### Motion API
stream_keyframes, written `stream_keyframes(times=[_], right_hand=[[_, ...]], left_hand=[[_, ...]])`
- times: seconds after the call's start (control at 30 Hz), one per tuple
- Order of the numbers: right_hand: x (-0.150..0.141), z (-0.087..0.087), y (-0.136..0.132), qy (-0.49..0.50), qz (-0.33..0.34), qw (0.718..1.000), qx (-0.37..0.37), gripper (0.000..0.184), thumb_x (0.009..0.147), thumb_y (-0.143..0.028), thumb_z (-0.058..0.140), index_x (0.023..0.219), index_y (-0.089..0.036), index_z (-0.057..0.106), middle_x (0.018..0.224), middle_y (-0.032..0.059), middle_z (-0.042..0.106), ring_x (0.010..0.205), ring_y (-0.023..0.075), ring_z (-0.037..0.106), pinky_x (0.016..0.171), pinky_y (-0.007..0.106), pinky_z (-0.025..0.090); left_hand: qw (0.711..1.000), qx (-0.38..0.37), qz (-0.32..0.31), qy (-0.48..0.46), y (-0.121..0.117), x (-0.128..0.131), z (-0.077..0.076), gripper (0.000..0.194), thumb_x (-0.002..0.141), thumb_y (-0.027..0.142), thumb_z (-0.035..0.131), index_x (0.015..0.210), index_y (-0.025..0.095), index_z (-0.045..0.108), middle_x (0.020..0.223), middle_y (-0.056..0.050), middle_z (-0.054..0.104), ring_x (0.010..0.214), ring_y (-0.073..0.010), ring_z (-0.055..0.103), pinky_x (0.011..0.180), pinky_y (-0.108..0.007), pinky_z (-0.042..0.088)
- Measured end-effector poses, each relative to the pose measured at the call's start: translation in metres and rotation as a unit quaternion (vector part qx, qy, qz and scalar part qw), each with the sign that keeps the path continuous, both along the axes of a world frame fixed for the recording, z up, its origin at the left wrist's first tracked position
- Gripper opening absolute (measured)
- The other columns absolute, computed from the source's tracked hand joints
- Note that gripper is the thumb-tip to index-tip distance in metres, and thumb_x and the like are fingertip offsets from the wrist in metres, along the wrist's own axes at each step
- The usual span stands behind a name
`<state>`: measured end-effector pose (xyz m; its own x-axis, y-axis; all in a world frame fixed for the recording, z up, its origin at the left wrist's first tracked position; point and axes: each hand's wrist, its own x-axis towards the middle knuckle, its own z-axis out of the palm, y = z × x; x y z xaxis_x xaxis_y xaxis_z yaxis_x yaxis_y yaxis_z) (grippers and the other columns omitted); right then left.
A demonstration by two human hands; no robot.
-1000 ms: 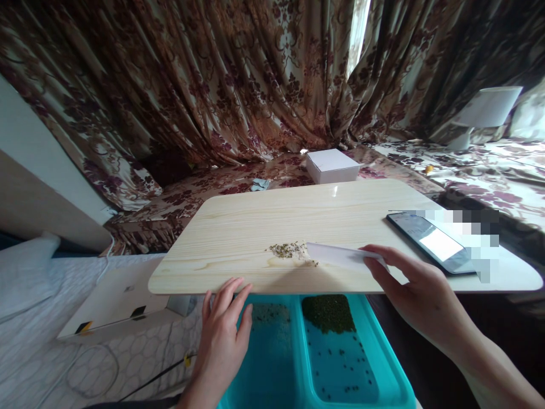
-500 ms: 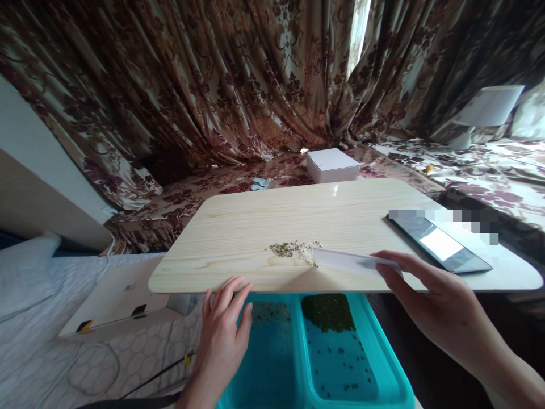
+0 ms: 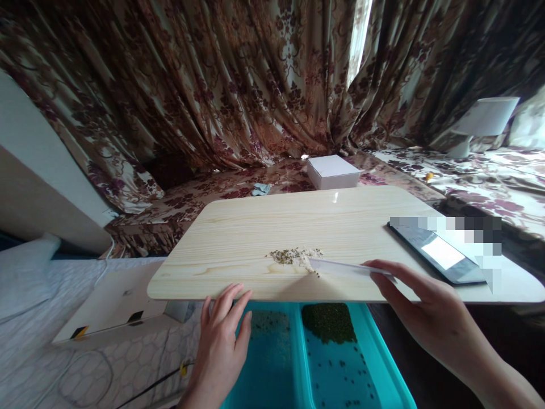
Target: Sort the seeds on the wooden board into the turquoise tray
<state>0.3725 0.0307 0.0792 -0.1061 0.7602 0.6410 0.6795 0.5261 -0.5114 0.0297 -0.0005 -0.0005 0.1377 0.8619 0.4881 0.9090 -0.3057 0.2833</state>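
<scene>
Your right hand pinches the white card endwise, likely so it reaches the grains; left hand grasps nothing.

A single head-worn camera looks forward and down from near the pale, round-cornered, wood-grain table. It faces brown floral fabric curtains beyond.

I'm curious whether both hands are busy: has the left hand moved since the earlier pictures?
No visible shift. Judged against the table, the left hand has stayed put, its fingers at the same stretch of near edge.
</scene>
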Motion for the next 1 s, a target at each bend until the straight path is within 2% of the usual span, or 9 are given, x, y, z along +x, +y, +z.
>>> stream_keyframes(times=[0.43,0.57,0.77,1.0], right_hand=[[0.0001,0.0022,-0.0007,0.000,0.008,1.000,0.003,0.017,0.095,-0.033,0.060,0.105,-0.028,0.074,0.093,0.0007,0.082,0.078,0.0184,0.078,0.073,0.025,0.062],[-0.0001,0.0034,-0.0022,0.005,0.016,1.000,-0.014,0.017,0.095,-0.035,0.060,0.104,-0.028,0.074,0.092,0.0010,0.082,0.077,0.0186,0.078,0.070,0.024,0.063],[0.0026,0.0060,-0.0057,0.034,-0.007,0.999,-0.033,0.018,0.092,-0.038,0.062,0.100,-0.028,0.075,0.092,0.0025,0.083,0.078,0.0214,0.079,0.064,0.027,0.064],[0.0001,0.0041,0.0030,0.048,0.024,0.998,-0.033,0.016,0.094,-0.034,0.061,0.101,-0.030,0.075,0.094,-0.0002,0.083,0.083,0.0203,0.079,0.074,0.027,0.064]], left_hand=[[1.000,0.008,0.001,0.005,0.0020,0.0007,-0.0010,0.034,0.100,0.026,0.047,0.125,0.024,0.068,0.133,-0.011,0.068,0.125,-0.0309,0.062,0.107,-0.056,0.043],[1.000,0.007,0.002,0.005,0.0014,0.0010,0.0000,0.034,0.100,0.026,0.047,0.125,0.024,0.069,0.133,-0.011,0.068,0.126,-0.0301,0.061,0.108,-0.055,0.042],[1.000,0.002,0.001,-0.001,0.0008,0.0005,0.0009,0.033,0.100,0.027,0.047,0.126,0.025,0.068,0.134,-0.011,0.068,0.127,-0.0293,0.060,0.109,-0.054,0.042],[1.000,-0.002,0.001,0.005,0.0003,0.0004,0.0009,0.033,0.100,0.027,0.047,0.125,0.024,0.069,0.134,-0.011,0.067,0.127,-0.0300,0.060,0.110,-0.055,0.042]])
